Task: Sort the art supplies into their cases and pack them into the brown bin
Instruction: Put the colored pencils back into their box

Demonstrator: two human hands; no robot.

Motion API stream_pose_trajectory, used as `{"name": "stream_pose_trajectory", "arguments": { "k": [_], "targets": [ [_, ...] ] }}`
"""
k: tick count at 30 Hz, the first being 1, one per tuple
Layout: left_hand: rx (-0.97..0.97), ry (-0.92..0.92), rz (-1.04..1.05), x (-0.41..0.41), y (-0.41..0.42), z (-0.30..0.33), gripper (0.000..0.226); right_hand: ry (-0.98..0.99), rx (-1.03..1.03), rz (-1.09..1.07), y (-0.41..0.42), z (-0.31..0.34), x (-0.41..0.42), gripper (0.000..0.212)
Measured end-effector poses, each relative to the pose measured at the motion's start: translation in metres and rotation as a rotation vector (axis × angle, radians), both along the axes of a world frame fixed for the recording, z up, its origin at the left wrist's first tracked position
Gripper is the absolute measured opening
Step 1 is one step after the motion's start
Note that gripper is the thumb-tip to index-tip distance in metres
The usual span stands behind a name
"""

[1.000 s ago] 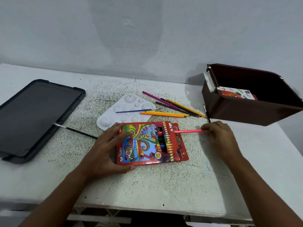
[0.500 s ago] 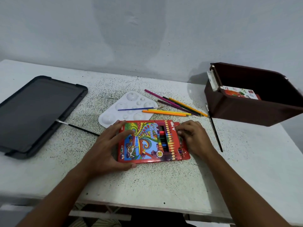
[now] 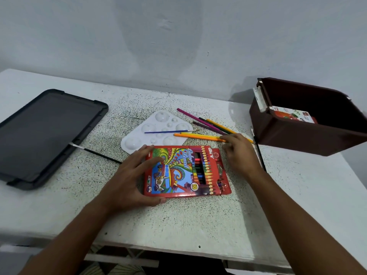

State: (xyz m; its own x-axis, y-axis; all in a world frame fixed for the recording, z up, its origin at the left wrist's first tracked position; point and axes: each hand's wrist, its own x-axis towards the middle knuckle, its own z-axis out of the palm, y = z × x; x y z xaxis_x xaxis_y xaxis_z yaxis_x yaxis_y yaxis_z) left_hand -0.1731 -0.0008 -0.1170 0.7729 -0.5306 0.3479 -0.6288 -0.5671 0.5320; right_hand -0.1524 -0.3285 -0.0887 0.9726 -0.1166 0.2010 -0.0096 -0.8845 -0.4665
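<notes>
Held flat on the table by the left hand, fingers spread over its left edge: the colour pencil box. Reached the loose pencils beside the brown bin: right hand, fingertips touching an orange one, grasp unclear

Right hand off pencil box, now at loose pencils' near ends, fingertips touching orange pencil.
</notes>
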Motion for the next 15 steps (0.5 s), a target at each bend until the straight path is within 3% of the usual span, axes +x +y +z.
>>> {"name": "stream_pose_trajectory", "arguments": {
  "k": [6, 15],
  "targets": [
    [-0.016, -0.017, 0.001, 0.000, -0.001, 0.000, 0.094, 0.024, -0.106, -0.040, 0.002, -0.007, 0.004, 0.027],
    [-0.009, -0.019, -0.002, 0.000, -0.001, -0.001, 0.094, -0.027, -0.015, -0.163, -0.016, -0.002, -0.013, 0.014]
  ]
}}
